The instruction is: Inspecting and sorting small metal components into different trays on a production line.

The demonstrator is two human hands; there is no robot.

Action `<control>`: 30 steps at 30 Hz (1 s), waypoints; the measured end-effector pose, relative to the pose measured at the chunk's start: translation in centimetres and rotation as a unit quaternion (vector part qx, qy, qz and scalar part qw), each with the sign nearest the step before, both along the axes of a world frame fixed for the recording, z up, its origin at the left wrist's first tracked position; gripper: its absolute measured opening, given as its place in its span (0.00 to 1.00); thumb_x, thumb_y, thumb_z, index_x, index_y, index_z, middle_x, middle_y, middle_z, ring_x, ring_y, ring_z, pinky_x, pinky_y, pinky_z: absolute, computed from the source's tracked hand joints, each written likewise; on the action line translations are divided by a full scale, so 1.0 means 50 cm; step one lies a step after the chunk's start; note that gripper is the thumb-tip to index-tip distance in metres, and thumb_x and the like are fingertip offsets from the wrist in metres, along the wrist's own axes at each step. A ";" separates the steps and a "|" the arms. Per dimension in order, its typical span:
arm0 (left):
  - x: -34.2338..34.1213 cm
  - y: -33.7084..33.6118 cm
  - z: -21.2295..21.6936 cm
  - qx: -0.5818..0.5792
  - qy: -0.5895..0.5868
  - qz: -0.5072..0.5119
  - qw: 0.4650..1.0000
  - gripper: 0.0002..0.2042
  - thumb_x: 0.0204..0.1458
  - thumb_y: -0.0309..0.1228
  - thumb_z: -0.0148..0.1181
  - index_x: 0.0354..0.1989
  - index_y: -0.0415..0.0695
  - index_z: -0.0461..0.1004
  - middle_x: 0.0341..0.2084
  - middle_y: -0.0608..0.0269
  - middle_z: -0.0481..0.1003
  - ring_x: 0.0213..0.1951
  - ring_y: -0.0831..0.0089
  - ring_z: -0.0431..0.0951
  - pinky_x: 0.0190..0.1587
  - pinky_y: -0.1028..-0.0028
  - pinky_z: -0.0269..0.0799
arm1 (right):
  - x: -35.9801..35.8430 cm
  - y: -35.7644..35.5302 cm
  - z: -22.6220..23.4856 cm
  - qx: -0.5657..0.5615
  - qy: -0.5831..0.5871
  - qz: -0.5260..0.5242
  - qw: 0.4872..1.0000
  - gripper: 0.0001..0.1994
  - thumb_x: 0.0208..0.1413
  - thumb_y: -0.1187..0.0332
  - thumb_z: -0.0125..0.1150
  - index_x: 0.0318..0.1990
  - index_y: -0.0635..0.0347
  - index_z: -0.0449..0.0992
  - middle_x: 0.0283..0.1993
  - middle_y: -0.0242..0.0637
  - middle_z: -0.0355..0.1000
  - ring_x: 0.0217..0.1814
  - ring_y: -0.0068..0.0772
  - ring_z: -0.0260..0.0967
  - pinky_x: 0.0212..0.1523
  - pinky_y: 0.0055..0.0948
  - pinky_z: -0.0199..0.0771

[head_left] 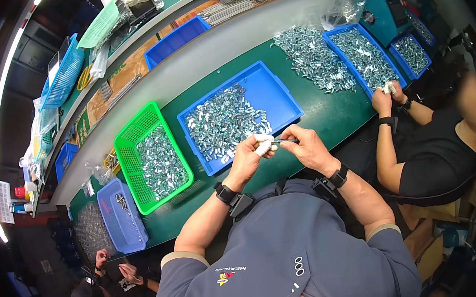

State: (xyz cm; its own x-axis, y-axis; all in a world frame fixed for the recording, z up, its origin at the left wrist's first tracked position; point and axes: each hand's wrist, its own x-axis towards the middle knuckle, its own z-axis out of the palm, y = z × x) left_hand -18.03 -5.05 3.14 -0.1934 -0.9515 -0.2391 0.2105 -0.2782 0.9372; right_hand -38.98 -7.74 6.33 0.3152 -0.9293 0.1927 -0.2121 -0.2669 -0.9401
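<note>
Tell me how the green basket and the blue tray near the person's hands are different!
The green basket has walls full of holes; the blue tray has solid walls. The basket looks narrower, while the tray is wider. The tray shows a big bare patch of floor; the basket's floor looks mostly covered. Both hold small shiny pieces and sit on the green table.

Looks like bright, glossy metal in the small parts [221, 119] near mid-frame, with smooth, softly shiny blue plastic in the tray [272, 97] under them. Shows glossy, pierced green plastic in the basket [139, 123] left of centre, a smooth, faint sheen on the worktop [321, 110], matt cloth in the shirt [320, 243] at lower centre, and crinkled clear plastic in the bag [348, 6] at upper right.
</note>
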 end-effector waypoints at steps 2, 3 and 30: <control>0.000 0.001 -0.002 0.003 0.002 0.006 1.000 0.09 0.66 0.29 0.61 0.50 0.39 0.79 0.37 0.62 0.83 0.37 0.76 0.83 0.42 0.75 0.78 | -0.007 -0.007 0.001 0.020 0.042 0.019 0.999 0.09 0.66 0.67 0.61 0.36 0.65 0.77 0.23 0.39 0.71 0.24 0.32 0.67 0.28 0.33 0.67; 0.000 0.002 -0.003 0.004 0.002 0.007 1.000 0.09 0.66 0.29 0.61 0.50 0.39 0.79 0.37 0.62 0.83 0.37 0.76 0.83 0.42 0.75 0.78 | -0.012 -0.012 0.002 0.039 0.085 0.037 0.995 0.09 0.66 0.67 0.61 0.37 0.65 0.77 0.23 0.36 0.71 0.25 0.25 0.67 0.28 0.29 0.67; 0.041 0.042 -0.008 -0.058 -0.195 -0.022 0.979 0.08 0.68 0.29 0.55 0.42 0.38 0.78 0.32 0.65 0.82 0.33 0.78 0.81 0.38 0.76 0.79 | 0.006 -0.001 -0.026 0.101 0.020 0.086 0.991 0.08 0.64 0.68 0.62 0.36 0.65 0.78 0.24 0.29 0.70 0.26 0.18 0.65 0.28 0.25 0.65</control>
